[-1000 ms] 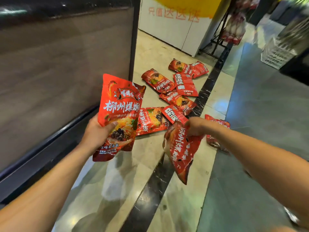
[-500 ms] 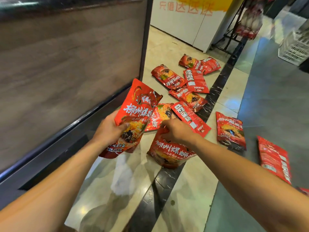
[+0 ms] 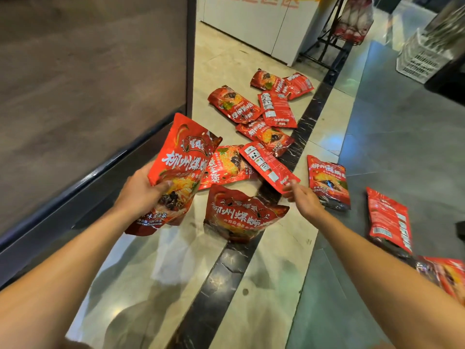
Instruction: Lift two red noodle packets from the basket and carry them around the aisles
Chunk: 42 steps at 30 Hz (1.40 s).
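Both bare forearms enter from the lower corners of the frame and converge toward its centre. Left hand (image 3: 141, 195), left of centre: palm turned inward, thumb lying across the front of a red packet (image 3: 176, 172), fingers behind it. Right hand (image 3: 303, 197), right of centre: extended forward, fingers loosely straight, fingertips (image 3: 289, 188) at a flat packet's (image 3: 268, 166) near corner.
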{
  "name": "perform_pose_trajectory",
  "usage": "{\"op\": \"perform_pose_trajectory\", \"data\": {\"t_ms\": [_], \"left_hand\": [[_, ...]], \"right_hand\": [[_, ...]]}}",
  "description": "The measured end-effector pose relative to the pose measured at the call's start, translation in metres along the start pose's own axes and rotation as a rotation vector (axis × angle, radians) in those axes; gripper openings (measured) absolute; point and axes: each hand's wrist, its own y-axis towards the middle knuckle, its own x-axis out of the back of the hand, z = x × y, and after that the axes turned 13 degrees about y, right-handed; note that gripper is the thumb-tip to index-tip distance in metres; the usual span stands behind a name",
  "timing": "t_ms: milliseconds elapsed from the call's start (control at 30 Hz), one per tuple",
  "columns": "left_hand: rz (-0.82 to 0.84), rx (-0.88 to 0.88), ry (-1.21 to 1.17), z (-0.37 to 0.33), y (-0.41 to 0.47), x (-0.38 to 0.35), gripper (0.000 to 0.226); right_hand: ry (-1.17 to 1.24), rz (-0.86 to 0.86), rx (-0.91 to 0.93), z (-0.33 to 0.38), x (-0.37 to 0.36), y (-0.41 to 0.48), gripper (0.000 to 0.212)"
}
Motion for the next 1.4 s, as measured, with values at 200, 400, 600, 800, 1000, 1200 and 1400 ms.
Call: {"op": "perform_pose_trajectory", "data": {"t_ms": [200, 400, 600, 800, 1000, 1200, 1400], "left_hand": [[0.004, 0.020, 0.030, 0.011, -0.003, -0.005, 0.043], [-0.004, 0.034, 0.002, 0.019, -0.012, -0.004, 0.030], [-0.040, 0.079, -0.083, 0.026, -0.025, 0.005, 0.035], [-0.094, 0.074, -0.100, 0.029, -0.032, 0.015, 0.036], [-0.171, 0.092, -0.156, 0.007, -0.029, 0.027, 0.029], [-0.228, -0.018, -0.204, -0.084, -0.025, 0.084, 0.034], [-0.251, -0.088, -0.224, -0.219, -0.044, 0.193, 0.033]], "right_hand": [[-0.375, 0.198, -0.329, -0.112, -0.007, -0.011, 0.080], [0.097, 0.225, -0.089, -0.127, -0.092, -0.024, 0.104], [0.438, 0.015, -0.107, -0.114, -0.150, -0.019, 0.086], [0.573, -0.084, -0.158, -0.093, -0.154, -0.023, 0.066], [0.649, -0.077, -0.020, -0.029, -0.115, -0.016, 0.064], [0.671, -0.042, 0.155, 0.096, -0.029, -0.040, 0.060], [0.644, -0.026, 0.243, 0.241, 0.088, -0.092, 0.046]]}}
